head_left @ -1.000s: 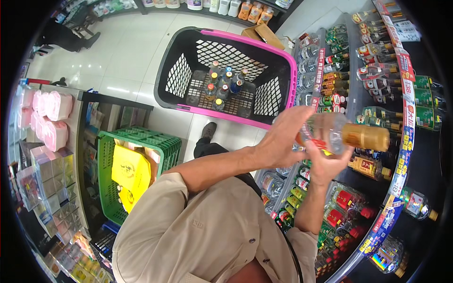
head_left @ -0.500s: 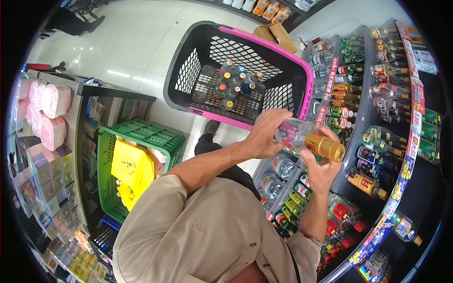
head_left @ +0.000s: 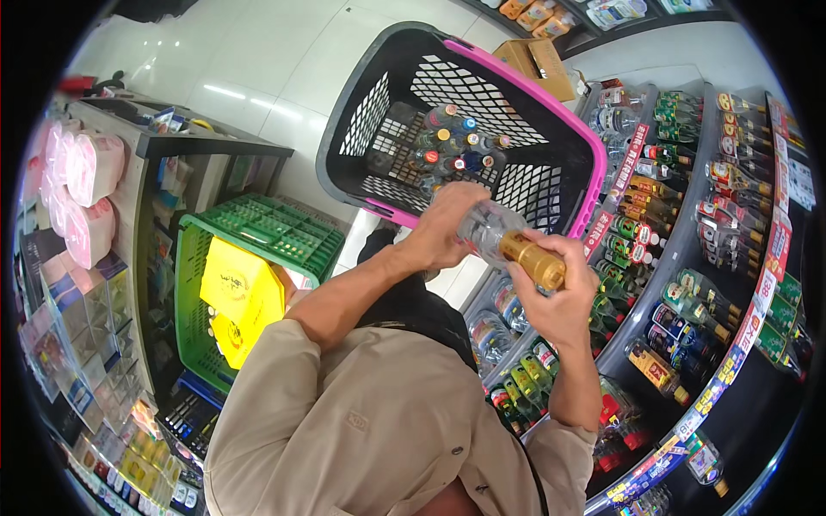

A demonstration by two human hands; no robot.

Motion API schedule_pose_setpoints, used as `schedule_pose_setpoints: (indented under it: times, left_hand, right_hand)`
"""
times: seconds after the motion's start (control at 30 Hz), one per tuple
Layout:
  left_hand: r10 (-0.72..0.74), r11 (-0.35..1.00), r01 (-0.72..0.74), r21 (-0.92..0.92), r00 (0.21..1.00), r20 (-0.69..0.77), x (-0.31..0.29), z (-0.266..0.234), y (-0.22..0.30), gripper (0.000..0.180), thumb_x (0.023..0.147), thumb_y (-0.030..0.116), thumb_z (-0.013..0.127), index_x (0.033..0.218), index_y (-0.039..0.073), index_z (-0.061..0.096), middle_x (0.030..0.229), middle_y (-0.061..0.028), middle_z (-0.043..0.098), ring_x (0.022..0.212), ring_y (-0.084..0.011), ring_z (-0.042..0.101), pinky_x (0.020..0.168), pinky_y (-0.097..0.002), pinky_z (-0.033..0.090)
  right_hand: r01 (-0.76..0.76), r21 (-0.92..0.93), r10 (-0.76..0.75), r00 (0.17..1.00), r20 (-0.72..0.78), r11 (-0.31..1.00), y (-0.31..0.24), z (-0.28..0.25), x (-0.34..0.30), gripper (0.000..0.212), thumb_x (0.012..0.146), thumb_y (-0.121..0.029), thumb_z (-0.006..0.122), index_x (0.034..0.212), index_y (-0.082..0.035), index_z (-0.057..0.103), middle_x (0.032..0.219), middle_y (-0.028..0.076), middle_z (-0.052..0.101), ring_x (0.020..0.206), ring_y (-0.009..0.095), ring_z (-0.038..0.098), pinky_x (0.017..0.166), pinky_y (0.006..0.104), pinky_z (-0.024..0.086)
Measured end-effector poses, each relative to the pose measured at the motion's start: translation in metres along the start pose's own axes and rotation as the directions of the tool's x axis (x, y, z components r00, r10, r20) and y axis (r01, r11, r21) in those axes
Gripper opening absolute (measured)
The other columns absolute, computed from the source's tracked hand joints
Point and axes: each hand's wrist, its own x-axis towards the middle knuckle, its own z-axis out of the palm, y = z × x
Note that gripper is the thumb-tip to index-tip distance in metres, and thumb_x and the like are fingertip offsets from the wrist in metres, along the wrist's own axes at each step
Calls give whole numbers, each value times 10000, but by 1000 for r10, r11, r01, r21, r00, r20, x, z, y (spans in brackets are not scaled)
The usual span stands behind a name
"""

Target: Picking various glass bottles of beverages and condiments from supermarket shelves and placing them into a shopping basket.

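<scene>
Between my two hands I hold a clear glass bottle [head_left: 483, 225] with a long gold cap, tilted so the cap points down and to the right in the picture. My left hand [head_left: 440, 228] is wrapped round the bottle's base end. The fingers and thumb of my right hand [head_left: 559, 288] close round its gold-capped neck. Just beyond my hands is a large black shopping basket [head_left: 366, 64] with pink handles. Several small capped bottles [head_left: 452, 142] stand grouped on the basket's bottom; my left hand partly covers the nearest.
To the right, curved tiered shelves [head_left: 688, 206] hold many bottles. A green basket [head_left: 194, 335] with yellow packages [head_left: 241, 292] stands at left, beside a display rack [head_left: 129, 189] with pink packs. A cardboard box [head_left: 538, 64] lies behind the black basket.
Both hands and the bottle have moved left, relative to my body and the basket. The whole view has shifted slightly, so the black basket appears farther right.
</scene>
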Motion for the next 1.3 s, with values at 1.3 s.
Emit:
schedule_pose_setpoints:
  times: [1.3]
  left_hand:
    - [-366, 812, 475, 339, 867, -338, -44, -90, -45, 579, 703, -64, 629, 1252, -24, 450, 1246, -213, 488, 1230, -399, 422, 1049, -462, 325]
  right_hand:
    - [-121, -226, 209, 884, 417, 966, 194, 244, 85, 319, 828, -188, 631, 980, -10, 415, 752, 299, 610, 750, 484, 597, 632, 532, 472]
